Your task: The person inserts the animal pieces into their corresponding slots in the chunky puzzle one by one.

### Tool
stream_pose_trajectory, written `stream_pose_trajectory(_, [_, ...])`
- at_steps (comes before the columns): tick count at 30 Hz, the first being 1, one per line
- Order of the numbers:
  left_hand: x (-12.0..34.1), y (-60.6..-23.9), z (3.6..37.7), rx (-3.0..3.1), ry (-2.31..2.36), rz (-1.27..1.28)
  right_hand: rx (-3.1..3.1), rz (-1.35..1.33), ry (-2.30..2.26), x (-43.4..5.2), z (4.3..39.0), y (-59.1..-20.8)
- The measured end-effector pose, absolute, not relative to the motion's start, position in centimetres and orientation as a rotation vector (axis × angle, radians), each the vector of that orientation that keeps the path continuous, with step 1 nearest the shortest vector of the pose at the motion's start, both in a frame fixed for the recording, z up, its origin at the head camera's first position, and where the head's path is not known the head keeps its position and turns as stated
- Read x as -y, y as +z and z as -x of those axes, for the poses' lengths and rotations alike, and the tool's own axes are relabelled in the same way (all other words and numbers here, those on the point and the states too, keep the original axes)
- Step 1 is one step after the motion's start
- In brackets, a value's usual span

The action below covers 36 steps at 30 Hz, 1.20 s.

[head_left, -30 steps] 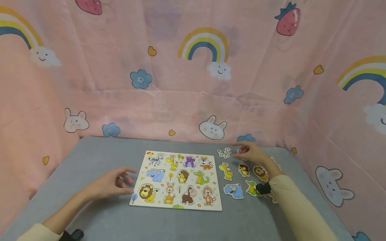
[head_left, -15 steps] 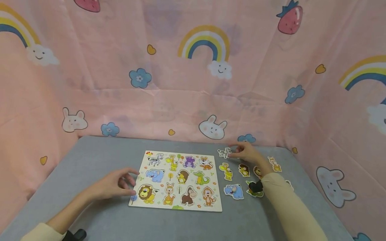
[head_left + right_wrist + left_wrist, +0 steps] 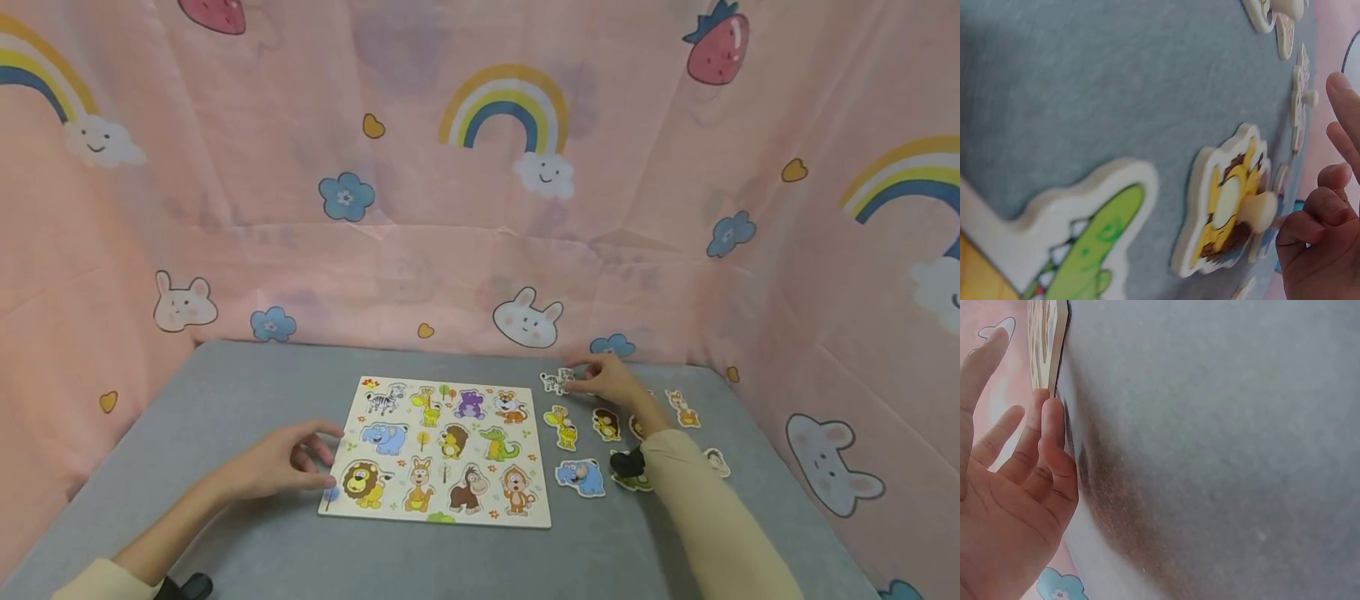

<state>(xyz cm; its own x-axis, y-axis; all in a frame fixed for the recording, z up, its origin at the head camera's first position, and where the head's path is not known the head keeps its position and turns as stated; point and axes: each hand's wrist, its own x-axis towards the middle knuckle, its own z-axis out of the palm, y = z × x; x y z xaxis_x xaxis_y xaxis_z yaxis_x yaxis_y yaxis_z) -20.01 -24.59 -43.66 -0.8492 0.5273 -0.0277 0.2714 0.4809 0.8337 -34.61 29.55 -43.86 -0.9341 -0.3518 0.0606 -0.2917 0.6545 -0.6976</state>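
Since a second ago the right hand (image 3: 611, 382) has slid a little leftward across the loose pieces, from just beside the zebra piece (image 3: 556, 381) to touching it; whether the fingertips pinch its peg or only rest on it cannot be told from the head view. That zebra piece lies on the grey table (image 3: 247, 375), just off the top right corner of the puzzle board (image 3: 441, 451).

One wooden puzzle board lies flat near the middle of the table, showing eleven printed animals in three rows. To its right, eight loose pieces show at least in part: the zebra, a giraffe piece (image 3: 561, 427), a blue elephant piece (image 3: 580, 477), a brown hedgehog piece (image 3: 605, 423), a green crocodile piece (image 3: 628, 478) partly hidden by the sleeve, a kangaroo-like piece (image 3: 684, 409), a small pale piece (image 3: 716, 462), and one more mostly hidden behind the forearm.

Meanwhile the left hand (image 3: 285, 460) rests relaxed with fingers spread, its fingertips against the board's left edge (image 3: 1054, 359), gripping nothing.
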Motion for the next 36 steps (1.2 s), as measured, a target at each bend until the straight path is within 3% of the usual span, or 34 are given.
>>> stream_pose_trajectory(36, [24.8, -44.2, 19.9, -2.472, 1.290, -0.676, -2.901, 0.550, -1.100, -28.2, 35.7, -45.1])
